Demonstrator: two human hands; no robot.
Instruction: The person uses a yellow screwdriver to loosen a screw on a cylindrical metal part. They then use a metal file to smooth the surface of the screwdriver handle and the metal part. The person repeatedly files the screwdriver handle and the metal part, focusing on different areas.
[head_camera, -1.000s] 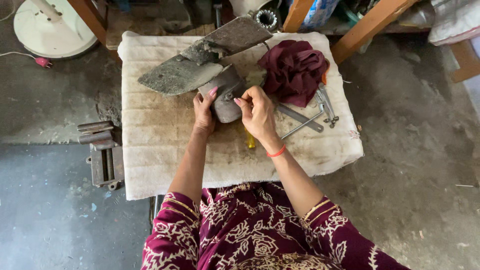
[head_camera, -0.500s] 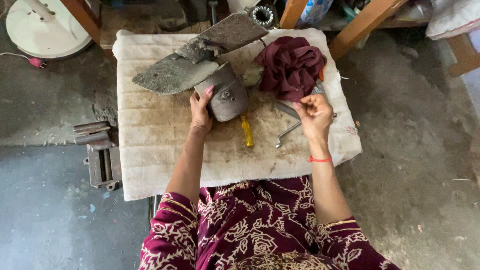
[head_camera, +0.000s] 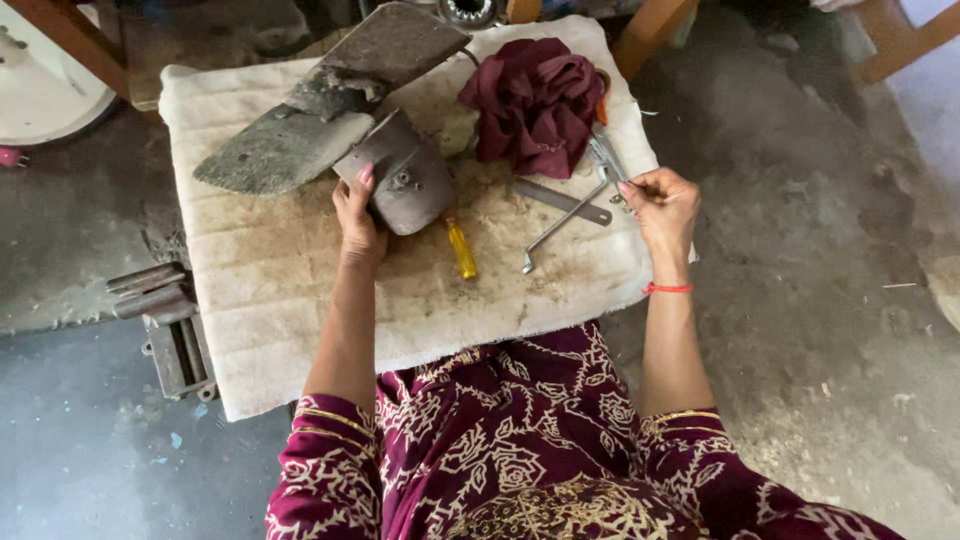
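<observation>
At the far left of the frame, a grey metal vise-like block (head_camera: 165, 325) is lying on the concrete floor beside the dirty white cloth pad (head_camera: 290, 300). On the pad's upper left, two dusty grey blades (head_camera: 320, 100) are fanning out from a grey metal housing (head_camera: 405, 180) near the top centre. The left hand (head_camera: 357, 215) is resting against this housing, fingers curled over its lower left edge and pinning it down; a firm, flat press seems best here so the piece is not rocking on the soft pad. Just right of it, a yellow-handled screwdriver (head_camera: 461, 250) is lying free. Further right, a bent metal rod (head_camera: 560, 222) and a flat bar (head_camera: 562, 200) are lying below a crumpled maroon cloth (head_camera: 535, 100). At the pad's right edge, the right hand (head_camera: 662, 205) is closing its fingertips on small metal tools (head_camera: 608, 160); picking one cleanly would avoid dragging the others. No package, label or sign is showing.
</observation>
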